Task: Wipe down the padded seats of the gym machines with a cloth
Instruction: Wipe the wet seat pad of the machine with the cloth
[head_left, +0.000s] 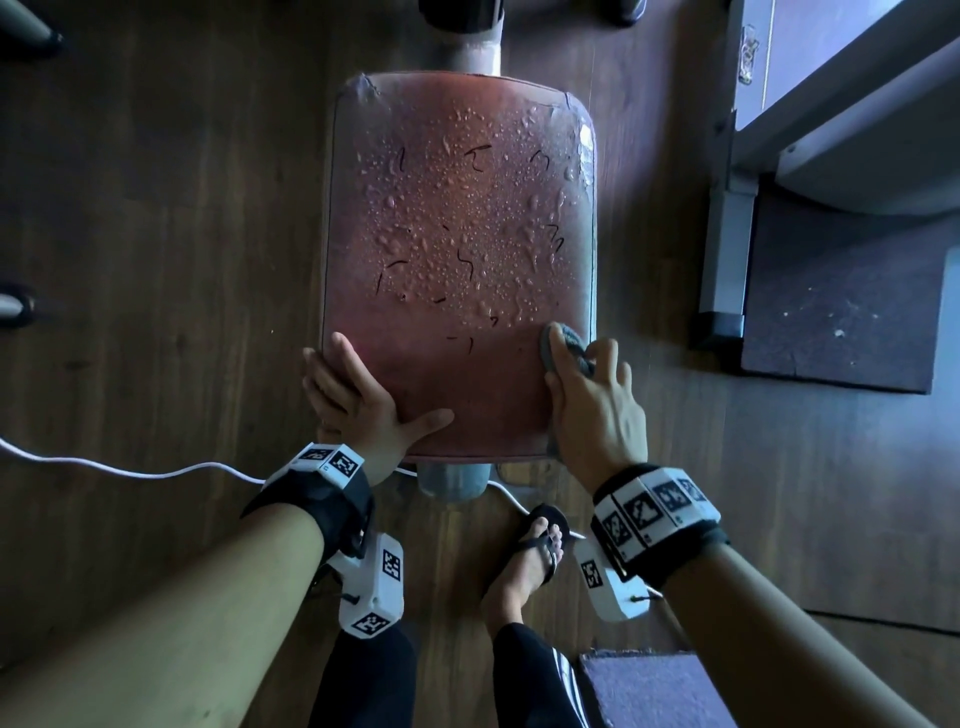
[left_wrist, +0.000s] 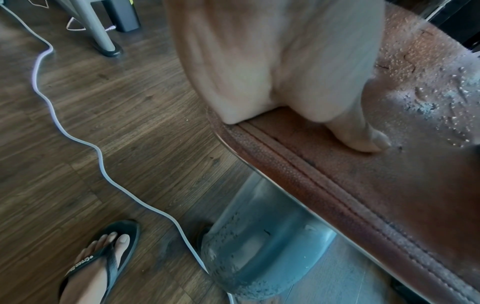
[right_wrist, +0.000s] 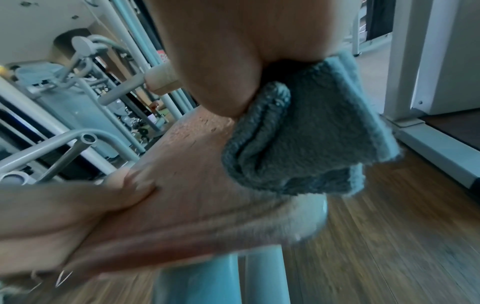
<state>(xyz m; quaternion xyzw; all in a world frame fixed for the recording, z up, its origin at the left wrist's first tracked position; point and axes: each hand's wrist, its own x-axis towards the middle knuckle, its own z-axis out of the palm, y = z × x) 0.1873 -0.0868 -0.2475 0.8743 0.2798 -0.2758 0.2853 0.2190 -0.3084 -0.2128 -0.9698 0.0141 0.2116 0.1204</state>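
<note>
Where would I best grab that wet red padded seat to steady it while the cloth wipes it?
Probably the near left corner of the red padded seat, from the left, as the left hand does: the thick rounded rim lets fingers curl over the side, thumb on top, and that part looks free of droplets.

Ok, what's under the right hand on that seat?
A bunched grey cloth, held by the right hand against the seat at its near right edge. Droplets cover the seat farther up; the patch beneath the cloth is hidden.

You stand on dark wood-plank flooring (head_left: 156, 234); a white cable (head_left: 130, 473) snakes leftward, with a grey machine frame (head_left: 727, 249) and a dark rubber mat (head_left: 841, 322) to your right.
</note>
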